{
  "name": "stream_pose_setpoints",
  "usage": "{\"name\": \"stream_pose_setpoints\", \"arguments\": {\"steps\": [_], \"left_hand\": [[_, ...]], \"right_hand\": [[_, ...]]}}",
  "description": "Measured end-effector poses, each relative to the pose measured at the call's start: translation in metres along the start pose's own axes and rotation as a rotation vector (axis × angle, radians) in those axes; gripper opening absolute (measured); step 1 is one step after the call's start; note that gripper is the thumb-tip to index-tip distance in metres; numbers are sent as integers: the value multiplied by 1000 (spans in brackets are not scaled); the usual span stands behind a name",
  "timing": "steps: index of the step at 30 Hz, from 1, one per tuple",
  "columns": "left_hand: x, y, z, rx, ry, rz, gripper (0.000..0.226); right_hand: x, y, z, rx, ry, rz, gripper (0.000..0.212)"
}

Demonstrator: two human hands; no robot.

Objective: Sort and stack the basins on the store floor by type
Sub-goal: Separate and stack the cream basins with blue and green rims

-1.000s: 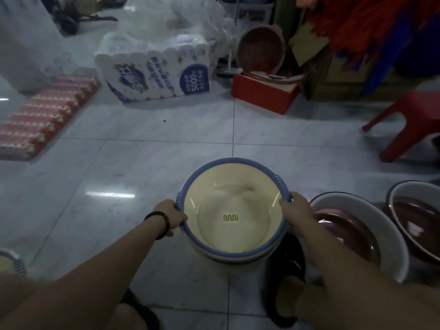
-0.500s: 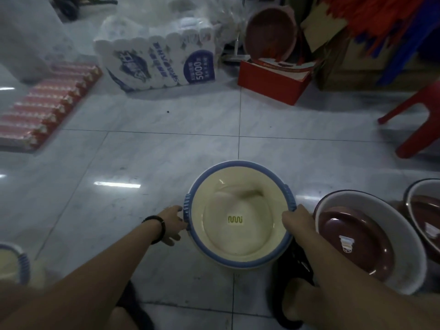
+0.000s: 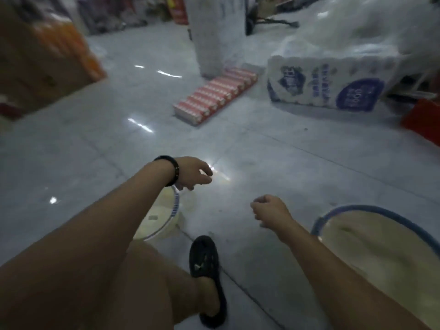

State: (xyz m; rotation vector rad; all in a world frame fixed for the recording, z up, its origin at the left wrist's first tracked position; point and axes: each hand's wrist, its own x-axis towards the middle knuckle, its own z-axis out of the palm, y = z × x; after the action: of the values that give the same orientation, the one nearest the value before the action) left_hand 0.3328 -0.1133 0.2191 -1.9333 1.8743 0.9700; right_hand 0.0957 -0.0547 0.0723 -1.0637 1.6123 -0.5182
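Note:
A cream basin with a blue rim (image 3: 371, 244) stands on the tiled floor at the lower right, partly behind my right forearm. A second cream, blue-rimmed basin (image 3: 164, 220) sits on the floor at lower centre-left, mostly hidden under my left arm. My left hand (image 3: 192, 173), with a black band at the wrist, hovers just above that second basin's far rim, fingers loosely apart and holding nothing. My right hand (image 3: 271, 210) hangs over bare floor to the left of the first basin, fingers loosely curled and empty. The view is blurred.
My foot in a black shoe (image 3: 207, 270) rests on the floor between the basins. A red-and-white pack (image 3: 214, 96) and a big white paper-roll pack (image 3: 328, 84) lie farther back. A white wrapped column (image 3: 209, 36), cardboard boxes (image 3: 40, 58) and a red box (image 3: 423, 120) border the floor.
Both hands have let go of the cream basin, which now stands at the right. The view has swung left, and my left hand has come over a second cream basin.

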Motion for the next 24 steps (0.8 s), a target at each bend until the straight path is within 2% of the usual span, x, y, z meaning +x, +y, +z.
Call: {"name": "stream_pose_setpoints", "arguments": {"steps": [3,6,10,14,17,19,22,24], "left_hand": [[-12,-92,-15,-9,92,-215,34],[0,-162,1,70,203,-320,39],[23,-222,10,-131,182,-333,48],[27,-245,-6,-362,172,-301,47],[31,-262,-11,-324,125,-284,47],[32,-273,-15,-295,150,-308,46],[36,-289,-15,-279,220,-363,46],[40,-293,-9,-305,183,-381,49]], "right_hand": [[3,-39,81,-12,-260,-10,11],[23,-65,153,-102,-373,1,20],[77,-82,240,-113,-377,75,28],[133,-77,304,-17,-269,211,50],[168,-69,340,25,-206,304,59],[181,-65,358,48,-228,378,62],[192,-63,376,112,-273,447,58],[194,-63,385,162,-268,463,51]]}}
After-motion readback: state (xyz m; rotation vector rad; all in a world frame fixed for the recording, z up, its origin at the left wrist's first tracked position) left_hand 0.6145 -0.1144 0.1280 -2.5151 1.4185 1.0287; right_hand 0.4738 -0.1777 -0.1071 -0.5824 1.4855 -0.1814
